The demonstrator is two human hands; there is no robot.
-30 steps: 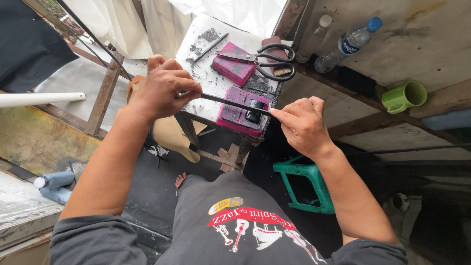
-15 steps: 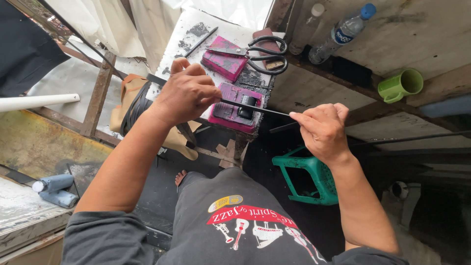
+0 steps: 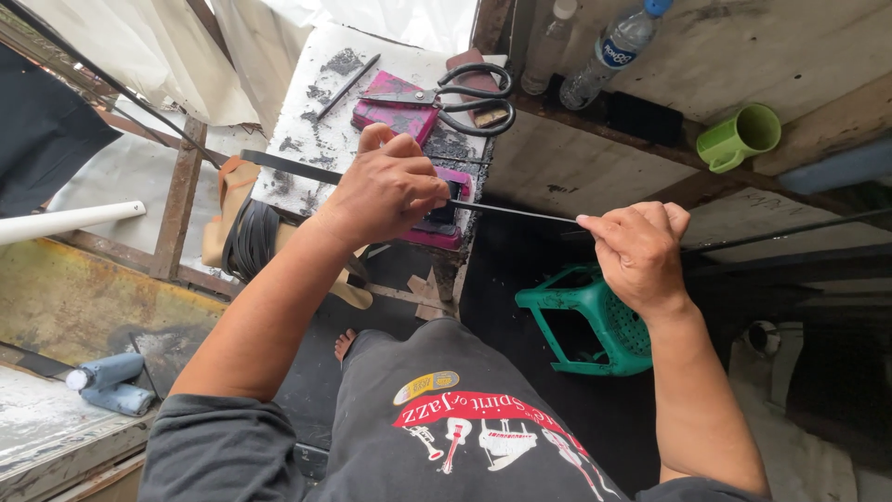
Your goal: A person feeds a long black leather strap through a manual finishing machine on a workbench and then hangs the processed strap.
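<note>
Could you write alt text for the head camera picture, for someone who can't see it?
Seen from above, a person's left hand and right hand hold a long thin black strip stretched between them over a stained white worktable. Scissors lie on a pink block; a green stool stands below.

Two bare arms, left hand (image 3: 386, 191) and right hand (image 3: 636, 251) with no gloves, dark grey short-sleeved T-shirt (image 3: 465, 437) with a red-and-white trumpet picture, one bare foot (image 3: 345, 345)
</note>
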